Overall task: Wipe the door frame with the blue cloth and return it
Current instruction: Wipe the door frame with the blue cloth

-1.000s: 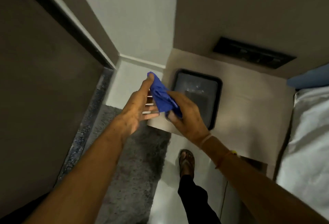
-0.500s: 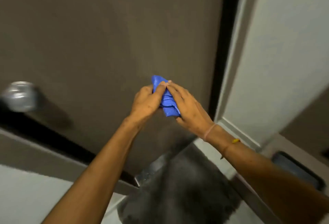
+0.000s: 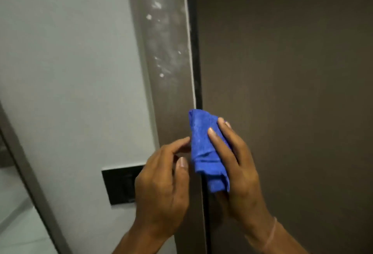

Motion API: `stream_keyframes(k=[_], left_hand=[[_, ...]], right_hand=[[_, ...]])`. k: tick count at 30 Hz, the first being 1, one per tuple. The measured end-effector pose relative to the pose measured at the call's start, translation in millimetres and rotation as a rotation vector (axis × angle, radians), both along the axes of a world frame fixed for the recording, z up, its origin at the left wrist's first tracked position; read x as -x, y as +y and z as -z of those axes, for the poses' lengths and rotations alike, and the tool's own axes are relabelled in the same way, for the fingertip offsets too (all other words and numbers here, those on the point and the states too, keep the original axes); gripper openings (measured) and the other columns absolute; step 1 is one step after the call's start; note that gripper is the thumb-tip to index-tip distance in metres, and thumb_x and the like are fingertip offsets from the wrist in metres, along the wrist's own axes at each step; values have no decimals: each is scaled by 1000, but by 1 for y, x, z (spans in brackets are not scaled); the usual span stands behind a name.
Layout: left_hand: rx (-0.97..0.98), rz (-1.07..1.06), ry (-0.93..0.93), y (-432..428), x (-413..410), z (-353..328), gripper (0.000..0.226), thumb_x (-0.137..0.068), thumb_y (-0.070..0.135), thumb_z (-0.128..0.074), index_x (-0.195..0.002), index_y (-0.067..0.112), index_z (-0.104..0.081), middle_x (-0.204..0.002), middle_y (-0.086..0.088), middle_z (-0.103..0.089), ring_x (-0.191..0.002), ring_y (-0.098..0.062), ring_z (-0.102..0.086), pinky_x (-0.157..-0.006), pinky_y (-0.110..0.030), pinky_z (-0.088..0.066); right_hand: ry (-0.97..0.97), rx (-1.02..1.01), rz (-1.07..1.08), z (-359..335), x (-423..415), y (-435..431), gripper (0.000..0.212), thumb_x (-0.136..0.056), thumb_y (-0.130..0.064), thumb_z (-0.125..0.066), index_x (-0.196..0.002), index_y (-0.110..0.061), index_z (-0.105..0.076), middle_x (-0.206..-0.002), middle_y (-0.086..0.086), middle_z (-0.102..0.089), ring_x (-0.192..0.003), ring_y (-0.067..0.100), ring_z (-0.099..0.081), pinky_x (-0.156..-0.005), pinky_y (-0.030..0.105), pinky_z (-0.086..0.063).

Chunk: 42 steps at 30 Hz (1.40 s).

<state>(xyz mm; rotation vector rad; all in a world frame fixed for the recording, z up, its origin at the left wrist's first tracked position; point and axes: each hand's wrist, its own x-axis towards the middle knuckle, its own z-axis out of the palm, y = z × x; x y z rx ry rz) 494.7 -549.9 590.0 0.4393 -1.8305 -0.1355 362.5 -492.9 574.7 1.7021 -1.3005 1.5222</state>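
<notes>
Wiping not yet begun.
Blue cloth (image 3: 205,148) pinched in right hand (image 3: 238,173) grip, left hand (image 3: 161,191) released beside; door frame (image 3: 167,55) spots upper centre untouched.

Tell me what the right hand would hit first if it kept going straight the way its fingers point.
Probably the door frame: the right hand, holding the blue cloth, points up and slightly left along the frame's edge beside the door. The cloth would touch first; depth is unclear.

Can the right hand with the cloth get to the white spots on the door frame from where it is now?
Probably yes. The right hand holds the cloth at the frame, and the spots lie straight above with nothing between.
</notes>
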Motion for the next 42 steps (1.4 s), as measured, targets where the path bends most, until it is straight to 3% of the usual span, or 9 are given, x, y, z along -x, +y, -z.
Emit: stream_keyframes(k=[6,11,15,19,23,27,30,34,42], left_hand=[[106,-230,179,-41,-29,-28,29,-89,19,-35,-111,21,-53,-101,9,-57,-88,-3,-53,-77,-9,-41],[252,-417,102,-60,-36,-82,33,-84,12,-38,-112,14,-56,-106,-4,-65,-97,-17,-51,-85,-26,-36],[286,-544,2,-84,-44,-124,38,-84,10,-40,-120,11,-54,-128,-12,-58,-118,-25,-49,-97,-35,-34],[339,-660,-115,-109,-50,-146,48,-89,15,-35,-136,6,-39,-150,-16,-35,-140,-29,-29,-113,-42,-26],[403,-687,-195,-123,-46,-156,57,-90,21,-31,-145,9,-21,-156,-13,-18,-145,-23,-11,-120,-40,-12],[435,-699,-154,-132,-40,-151,60,-90,24,-30,-147,12,-14,-158,-10,-11,-146,-19,-6,-120,-38,-6],[461,-702,-140,-137,-40,-149,61,-91,27,-28,-148,13,-11,-158,-8,-8,-147,-19,-5,-120,-39,-7],[469,-703,-153,-138,-39,-150,62,-91,27,-27,-148,13,-7,-157,-8,-5,-146,-20,-4,-120,-40,-8],[457,-722,-173,-137,-39,-148,61,-92,30,-25,-147,12,-8,-156,-10,-6,-146,-23,-5,-120,-41,-9]], right_hand=[[346,66,101,-44,-10,-11,46,-99,-28,-41,-142,-16,-27,-147,10,-27,-140,30,-25,-112,56,-27],[494,202,205,-83,-11,-22,46,-97,-19,-44,-141,-18,-27,-145,14,-30,-137,33,-28,-112,57,-27],[574,191,303,-108,-9,-38,40,-97,-18,-46,-136,-14,-42,-143,20,-41,-133,39,-37,-104,62,-36],[721,-63,454,-108,-4,-52,76,-74,-18,-72,-141,-16,-37,-150,18,-30,-139,37,-23,-111,60,-24],[606,-181,363,-94,-10,-54,84,-69,-42,-48,-147,-22,-21,-159,12,-3,-145,30,5,-113,57,-6],[405,-105,388,-93,-28,-66,58,-83,-66,-36,-124,-27,-47,-157,17,-9,-145,35,2,-113,56,-4],[344,-39,507,-91,-36,-83,52,-86,-64,-34,-123,-30,-45,-156,19,-11,-143,40,-2,-110,62,-5],[333,-8,649,-91,-35,-100,66,-90,-59,-25,-147,-26,-14,-153,16,-10,-141,41,-3,-108,68,-8],[272,109,641,-186,-41,-110,67,-90,-52,-38,-147,-24,-18,-155,20,-17,-142,44,-7,-109,68,-9]])
